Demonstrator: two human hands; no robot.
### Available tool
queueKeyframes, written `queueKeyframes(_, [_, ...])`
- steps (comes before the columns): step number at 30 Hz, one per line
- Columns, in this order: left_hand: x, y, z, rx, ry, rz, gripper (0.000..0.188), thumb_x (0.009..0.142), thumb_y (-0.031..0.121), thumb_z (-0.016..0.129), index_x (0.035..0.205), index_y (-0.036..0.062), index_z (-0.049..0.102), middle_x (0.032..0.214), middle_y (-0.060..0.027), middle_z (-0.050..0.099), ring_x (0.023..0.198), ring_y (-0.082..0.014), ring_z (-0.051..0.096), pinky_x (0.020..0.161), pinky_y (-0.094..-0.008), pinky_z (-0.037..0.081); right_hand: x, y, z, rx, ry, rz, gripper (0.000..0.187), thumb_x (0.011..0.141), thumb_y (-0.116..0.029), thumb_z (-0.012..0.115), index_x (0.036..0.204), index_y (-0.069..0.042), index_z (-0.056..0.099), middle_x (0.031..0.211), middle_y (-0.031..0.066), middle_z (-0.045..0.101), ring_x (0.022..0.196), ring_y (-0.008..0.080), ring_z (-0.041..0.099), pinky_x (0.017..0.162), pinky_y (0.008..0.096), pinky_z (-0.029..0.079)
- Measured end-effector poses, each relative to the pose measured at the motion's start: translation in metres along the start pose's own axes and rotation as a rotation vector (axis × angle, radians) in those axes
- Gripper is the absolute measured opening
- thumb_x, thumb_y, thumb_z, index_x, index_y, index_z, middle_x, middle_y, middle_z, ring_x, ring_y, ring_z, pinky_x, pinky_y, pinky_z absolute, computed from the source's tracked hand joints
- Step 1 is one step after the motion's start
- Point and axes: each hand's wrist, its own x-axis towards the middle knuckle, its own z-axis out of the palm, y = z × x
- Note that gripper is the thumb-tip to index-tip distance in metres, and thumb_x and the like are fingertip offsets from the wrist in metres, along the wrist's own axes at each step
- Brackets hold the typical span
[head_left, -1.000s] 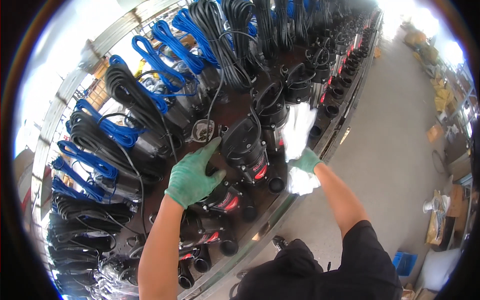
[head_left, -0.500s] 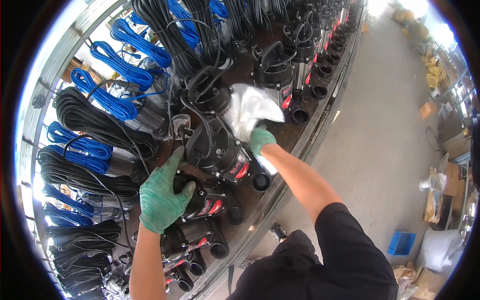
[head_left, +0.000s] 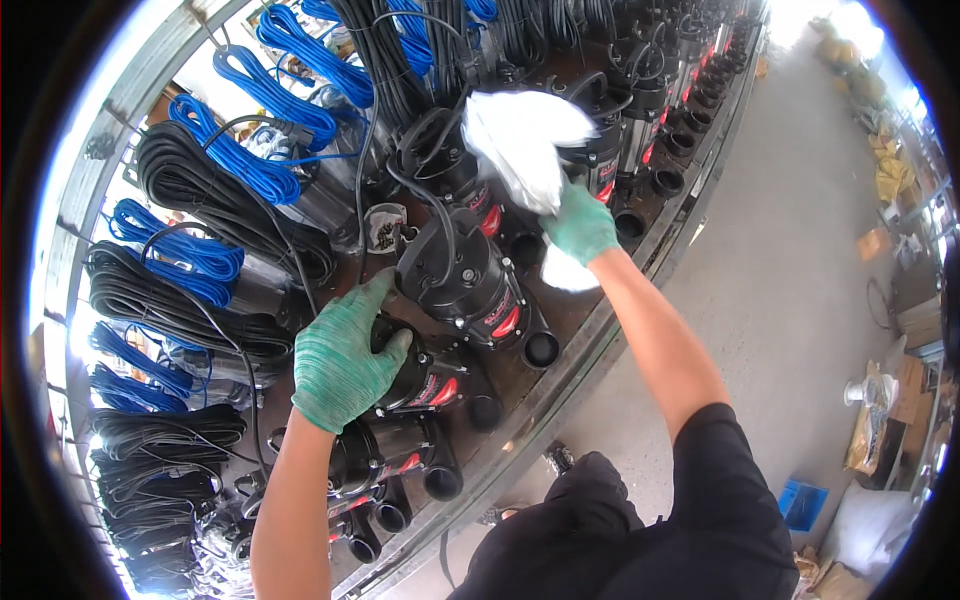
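Note:
My left hand [head_left: 345, 358], in a green knit glove, is wrapped over the top of a black submersible pump [head_left: 425, 372], its thumb and forefinger apart around the head; the other fingers are hidden. In my gloved right hand [head_left: 583, 228] is a bunched white cloth [head_left: 525, 150], slightly blurred, raised over the pumps; its lower end hangs below my hand. Between my hands stands a nearer pump [head_left: 470, 280] with a looped black handle, a red-marked body and a round outlet. Another pump [head_left: 445, 165] stands behind it, partly covered by the cloth.
Pumps stand in a long row on a dark metal shelf [head_left: 590, 335]. Coiled black cables [head_left: 200, 190] and blue cords [head_left: 275, 110] lie along its left side. A small tub of dark bits [head_left: 385, 228] sits among the pumps. Across the grey aisle are a blue bin [head_left: 802, 505] and a white sack [head_left: 870, 525].
My right hand has moved the cloth up and to the right, away from the pump between my hands. My left hand stays on its pump. The whole view has shifted slightly.

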Motion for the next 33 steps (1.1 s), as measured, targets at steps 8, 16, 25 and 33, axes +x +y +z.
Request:
queueKeyframes(8, [0.005, 0.002, 0.001, 0.03, 0.056, 0.066, 0.065, 0.082, 0.022, 0.08, 0.142, 0.0104, 0.059, 0.122, -0.0124, 0.071, 0.109, -0.0335, 0.068, 0.092, -0.0437, 0.057, 0.08, 0.127, 0.093, 0.133, -0.471, 0.265, 0.066, 0.097, -0.057, 0.057, 0.129, -0.001, 0.07, 0.118, 0.0232, 0.074, 0.11, 0.0365, 0.07, 0.1, 0.0452, 0.05])
queueKeyframes(16, [-0.002, -0.007, 0.007, 0.074, 0.068, 0.057, 0.06, 0.083, 0.022, 0.079, 0.139, 0.0091, 0.061, 0.123, -0.012, 0.07, 0.107, -0.0339, 0.068, 0.091, -0.0435, 0.057, 0.008, 0.11, 0.039, -0.084, 0.05, -0.281, 0.037, 0.093, -0.029, 0.069, 0.122, -0.007, 0.073, 0.116, 0.0237, 0.071, 0.11, 0.041, 0.067, 0.097, 0.0491, 0.053])
queueKeyframes(25, [-0.002, -0.006, 0.003, 0.088, 0.08, 0.074, 0.058, 0.084, 0.023, 0.077, 0.137, 0.0072, 0.062, 0.124, -0.0131, 0.069, 0.109, -0.035, 0.067, 0.091, -0.0442, 0.057, 0.02, 0.125, 0.084, -0.399, -0.16, -0.281, 0.022, 0.093, -0.018, 0.066, 0.113, -0.014, 0.073, 0.114, 0.0133, 0.069, 0.11, 0.0382, 0.066, 0.09, 0.0477, 0.054])
queueKeyframes(33, [0.002, -0.003, 0.001, 0.087, 0.048, 0.034, 0.053, 0.086, 0.024, 0.075, 0.134, 0.0084, 0.063, 0.125, -0.0115, 0.069, 0.11, -0.0349, 0.067, 0.091, -0.0459, 0.056, 0.04, 0.092, 0.033, -0.412, -0.003, -0.51, 0.016, 0.093, -0.019, 0.063, 0.102, -0.011, 0.073, 0.11, 0.0121, 0.068, 0.105, 0.0337, 0.066, 0.092, 0.0464, 0.053])
